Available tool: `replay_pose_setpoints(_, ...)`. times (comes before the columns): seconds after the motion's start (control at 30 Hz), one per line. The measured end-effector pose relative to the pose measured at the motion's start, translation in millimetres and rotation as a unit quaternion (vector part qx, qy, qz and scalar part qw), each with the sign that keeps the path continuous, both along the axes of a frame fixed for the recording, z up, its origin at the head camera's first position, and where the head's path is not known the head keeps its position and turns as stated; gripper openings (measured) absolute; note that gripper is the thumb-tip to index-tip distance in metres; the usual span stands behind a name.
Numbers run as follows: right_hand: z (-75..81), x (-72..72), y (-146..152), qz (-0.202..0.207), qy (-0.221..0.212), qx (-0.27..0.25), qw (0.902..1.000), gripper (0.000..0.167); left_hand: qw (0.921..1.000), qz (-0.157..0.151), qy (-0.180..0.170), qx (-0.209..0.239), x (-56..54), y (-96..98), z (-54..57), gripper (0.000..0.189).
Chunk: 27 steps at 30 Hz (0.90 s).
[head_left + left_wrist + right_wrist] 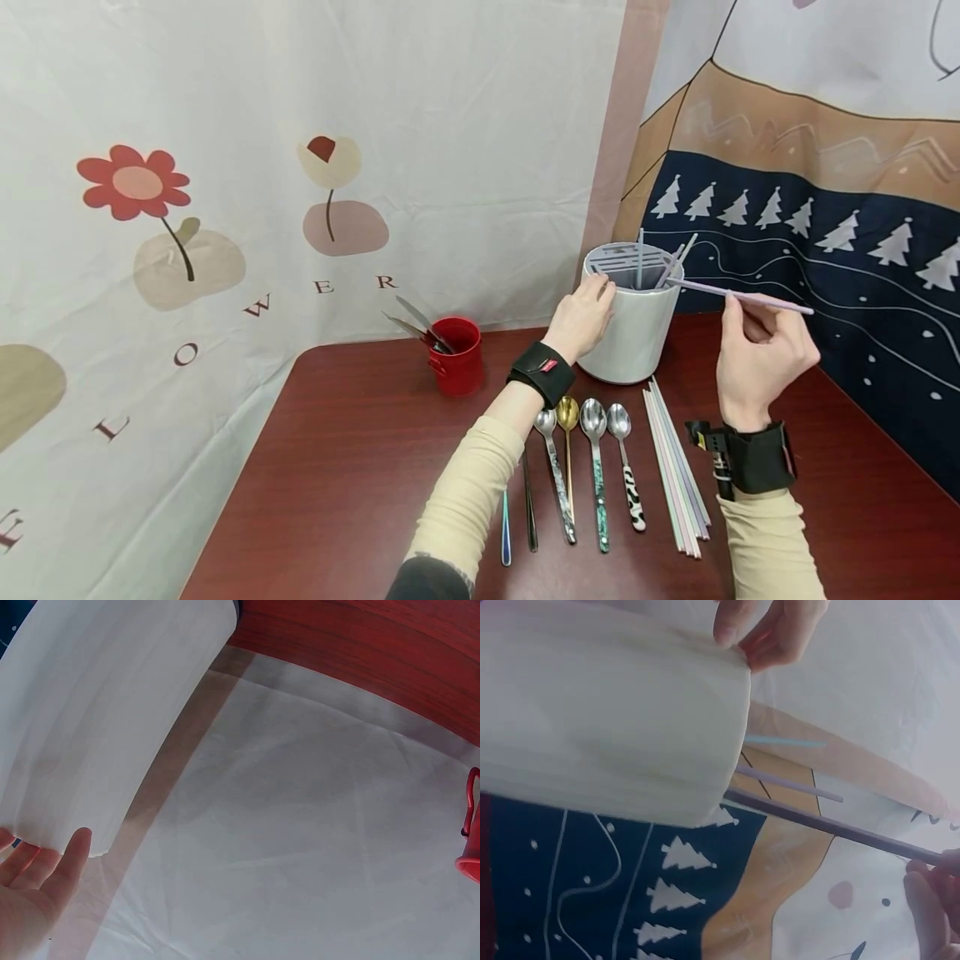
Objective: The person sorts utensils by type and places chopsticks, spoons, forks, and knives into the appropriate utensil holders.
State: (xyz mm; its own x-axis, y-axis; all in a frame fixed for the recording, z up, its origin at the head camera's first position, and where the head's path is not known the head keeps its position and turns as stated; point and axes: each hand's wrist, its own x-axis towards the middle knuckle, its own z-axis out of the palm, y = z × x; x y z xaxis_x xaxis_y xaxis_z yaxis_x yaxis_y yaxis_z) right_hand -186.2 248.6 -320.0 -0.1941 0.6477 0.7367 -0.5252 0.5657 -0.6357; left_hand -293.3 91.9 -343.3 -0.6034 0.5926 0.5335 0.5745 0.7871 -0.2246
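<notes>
A white utensil holder (pixel 630 337) with a grey slotted top stands at the back right. My left hand (pixel 581 317) grips its near left rim, the thumb against the outer wall (pixel 90 735) and other fingers over the edge. My right hand (pixel 767 354) pinches a purple chopstick (pixel 701 287) between thumb and fingers to the right of the holder. The chopstick slants, its far end at the holder's rim. Several other chopsticks (pixel 640 260) stick up from the slots. A bundle of pastel chopsticks (pixel 675 471) lies on the table in front of the holder.
Left of the bundle lie several spoons, among them a spotted-handled one (pixel 628 467), a teal-handled one (pixel 597 475) and a gold one (pixel 568 417). A red pail (pixel 459 367) holding knives stands farther left on the brown table (pixel 337 467). Printed cloth hangs behind.
</notes>
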Motion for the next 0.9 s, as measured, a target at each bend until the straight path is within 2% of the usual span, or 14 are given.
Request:
replay_pose_setpoints(0.13,5.0,-6.1,1.6,-0.005,-0.036,0.019,0.9992,0.018,1.0000,0.001,-0.002,-0.001,-0.1,-0.3,-1.0,0.040)
replay_pose_setpoints(0.3,10.4,-12.5,1.3,-0.015,-0.075,0.049,0.9958,0.030,1.0000,0.001,-0.003,0.000,-0.2,-0.3,-2.0,0.040)
replay_pose_setpoints(0.4,11.2,-16.5,1.2,-0.013,-0.091,0.064,0.9937,0.031,1.0000,0.000,-0.004,0.001,-0.4,-0.2,-2.1,0.040)
replay_pose_setpoints(0.67,4.5,-20.7,4.0,-0.001,-0.118,0.106,0.9873,0.033,1.0000,-0.002,0.001,-0.002,-0.9,-0.7,-1.7,0.040)
replay_pose_setpoints(0.9,-6.8,-17.0,6.4,0.013,-0.156,0.103,0.9823,0.032,1.0000,0.000,0.002,0.000,-1.5,-1.5,-0.5,0.040)
